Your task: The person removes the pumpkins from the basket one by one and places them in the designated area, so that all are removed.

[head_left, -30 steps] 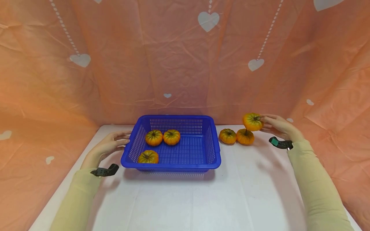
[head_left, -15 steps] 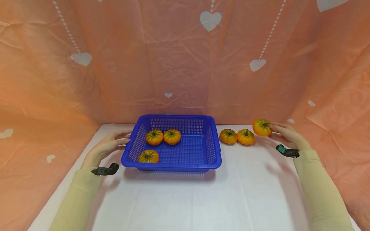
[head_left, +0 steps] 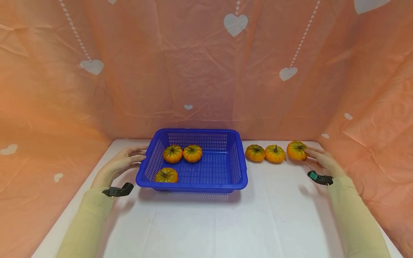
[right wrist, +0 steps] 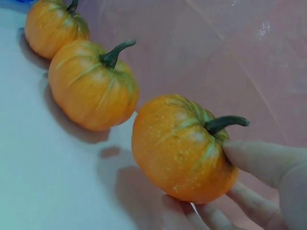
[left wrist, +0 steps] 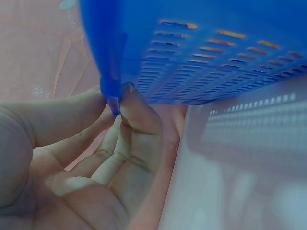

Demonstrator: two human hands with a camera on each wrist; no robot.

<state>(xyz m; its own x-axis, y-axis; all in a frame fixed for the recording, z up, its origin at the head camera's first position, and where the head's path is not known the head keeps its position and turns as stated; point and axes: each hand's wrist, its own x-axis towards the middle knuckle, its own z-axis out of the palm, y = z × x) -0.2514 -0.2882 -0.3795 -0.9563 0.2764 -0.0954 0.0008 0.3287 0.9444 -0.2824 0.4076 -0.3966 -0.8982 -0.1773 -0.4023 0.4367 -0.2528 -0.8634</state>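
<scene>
A blue plastic basket point(head_left: 191, 186) stands on the white table, and my left hand point(head_left: 122, 164) pinches its left rim between thumb and fingers, as the left wrist view shows. Inside lie three small orange pumpkins: one at back left point(head_left: 172, 154), one beside it point(head_left: 192, 153), one at front left point(head_left: 166, 175). At the right, my right hand point(head_left: 323, 162) holds another pumpkin point(right wrist: 180, 148) with the thumb near its green stem and fingers beneath. Its shadow in the right wrist view suggests a slight gap above the table.
Two more pumpkins sit in a row between the basket and the held one: a nearer-to-basket pumpkin point(head_left: 255, 153) and a middle pumpkin point(head_left: 275, 153). A peach cloth with white hearts point(head_left: 236, 24) hangs behind and at both sides of the white table point(head_left: 213, 222).
My right hand has carried its pumpkin right and down, from above the middle pumpkin to a low spot at the row's right end. The left hand and basket have stayed put.
</scene>
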